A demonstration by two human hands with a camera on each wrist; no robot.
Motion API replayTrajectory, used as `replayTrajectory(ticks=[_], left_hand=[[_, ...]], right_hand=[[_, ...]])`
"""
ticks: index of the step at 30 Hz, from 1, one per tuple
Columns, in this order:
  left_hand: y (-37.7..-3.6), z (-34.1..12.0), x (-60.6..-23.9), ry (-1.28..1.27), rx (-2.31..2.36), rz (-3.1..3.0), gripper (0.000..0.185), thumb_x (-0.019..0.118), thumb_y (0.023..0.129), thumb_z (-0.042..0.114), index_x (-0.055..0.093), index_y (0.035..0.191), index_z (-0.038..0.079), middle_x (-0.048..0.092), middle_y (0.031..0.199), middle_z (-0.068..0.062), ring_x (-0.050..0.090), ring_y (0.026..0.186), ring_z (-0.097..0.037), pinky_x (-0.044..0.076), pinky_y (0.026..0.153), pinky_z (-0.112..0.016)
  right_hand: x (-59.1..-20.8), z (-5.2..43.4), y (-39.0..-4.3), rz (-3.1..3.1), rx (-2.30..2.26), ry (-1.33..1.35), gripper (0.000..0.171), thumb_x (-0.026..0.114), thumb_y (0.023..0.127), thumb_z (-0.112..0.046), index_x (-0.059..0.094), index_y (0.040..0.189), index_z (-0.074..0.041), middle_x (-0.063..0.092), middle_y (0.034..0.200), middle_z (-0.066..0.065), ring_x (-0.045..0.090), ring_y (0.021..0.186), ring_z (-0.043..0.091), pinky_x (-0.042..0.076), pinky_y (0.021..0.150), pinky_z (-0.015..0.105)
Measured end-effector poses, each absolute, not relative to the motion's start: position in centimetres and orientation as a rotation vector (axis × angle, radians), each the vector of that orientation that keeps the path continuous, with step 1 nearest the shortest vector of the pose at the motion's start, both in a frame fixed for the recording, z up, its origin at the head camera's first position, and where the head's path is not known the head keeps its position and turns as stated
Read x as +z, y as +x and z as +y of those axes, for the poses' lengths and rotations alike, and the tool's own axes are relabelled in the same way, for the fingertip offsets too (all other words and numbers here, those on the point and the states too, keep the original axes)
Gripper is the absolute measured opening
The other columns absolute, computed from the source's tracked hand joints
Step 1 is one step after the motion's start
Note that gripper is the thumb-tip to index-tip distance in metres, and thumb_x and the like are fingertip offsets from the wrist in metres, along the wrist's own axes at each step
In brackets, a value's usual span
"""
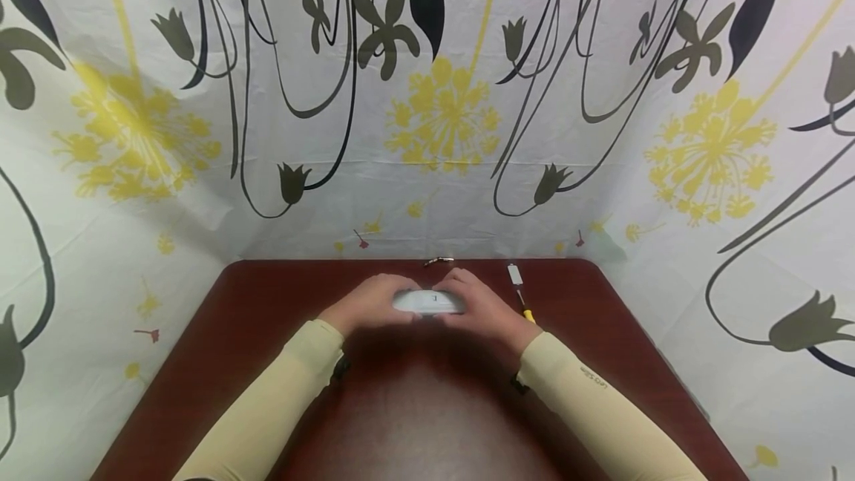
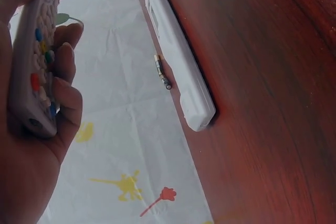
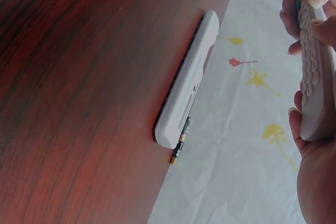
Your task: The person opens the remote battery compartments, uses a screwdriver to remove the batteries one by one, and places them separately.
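Both hands hold a pale remote control between them, one at each end. In the head view my left hand [image 1: 379, 301] is on its left end and my right hand [image 1: 477, 306] on its right. Coloured and white rubber buttons run along the remote control [image 2: 39, 72] in the left wrist view, where fingers curl around its edges. The right wrist view shows the remote control [image 3: 317, 103] with rows of white buttons. Beneath it, a long white plastic shell [image 2: 178, 56] with an opening in its side lies on the table.
Small batteries [image 1: 439, 261] lie by the table's far edge, just beyond the shell. To the right of the hands is a screwdriver [image 1: 528, 315] with a yellow handle, and a small white plastic piece [image 1: 513, 274] at its far end. A flower-print curtain [image 1: 427, 206] surrounds the dark red table [image 1: 267, 303].
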State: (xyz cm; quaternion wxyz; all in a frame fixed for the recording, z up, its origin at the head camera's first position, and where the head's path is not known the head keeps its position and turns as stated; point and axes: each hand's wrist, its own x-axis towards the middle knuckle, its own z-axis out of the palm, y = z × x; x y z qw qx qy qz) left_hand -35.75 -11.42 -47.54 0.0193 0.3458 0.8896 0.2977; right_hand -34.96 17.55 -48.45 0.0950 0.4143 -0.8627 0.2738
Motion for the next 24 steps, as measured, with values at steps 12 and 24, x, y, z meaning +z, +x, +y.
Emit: replayTrajectory(ticks=[12,24], left_hand=[[-35.24,-10.87,-47.98,1.172,0.879,2.924,0.043,0.089,0.092,0.047,0.077,0.129,0.031,0.063,0.116,0.016,0.059,0.101,-0.008,0.055,0.085,-0.032],[-34.92,-10.93,-47.75,1.193,0.919,2.964,0.042,0.092,0.09,0.046,0.079,0.127,0.029,0.058,0.11,0.014,0.057,0.096,-0.008,0.055,0.082,-0.029]], right_hand=[[-48.24,17.64,-34.77,-2.544,0.829,1.219,0.046,0.091,0.092,-0.019,0.073,0.134,-0.016,0.06,0.123,-0.008,0.056,0.11,0.012,0.054,0.09,0.033],[-47.94,17.59,-34.74,-2.559,0.819,1.214,0.045,0.088,0.095,-0.021,0.072,0.136,-0.02,0.06,0.126,-0.01,0.056,0.111,0.01,0.054,0.092,0.033]])
